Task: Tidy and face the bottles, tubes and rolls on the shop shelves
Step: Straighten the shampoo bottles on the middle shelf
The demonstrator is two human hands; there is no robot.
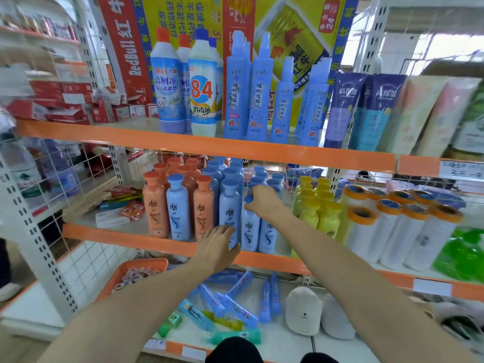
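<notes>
On the middle shelf [125,233] stand rows of orange bottles [155,205], blue bottles [178,213] and yellow bottles [327,218]. My right hand [263,200] grips the blue cap of a front-row blue bottle [250,233]. My left hand [220,246] wraps around the lower body of the neighbouring blue bottle [230,205] at the shelf's front edge. White rolls with orange ends [398,231] stand to the right. Blue tubes [235,302] lie scattered on the bottom shelf.
The top shelf holds cleaner bottles [169,85], tall blue spray bottles [235,93] and upright tubes [343,108]. An orange basket [131,268] sits at the lower left. White plush items [303,313] lie on the bottom shelf. Green packs [461,255] sit at far right.
</notes>
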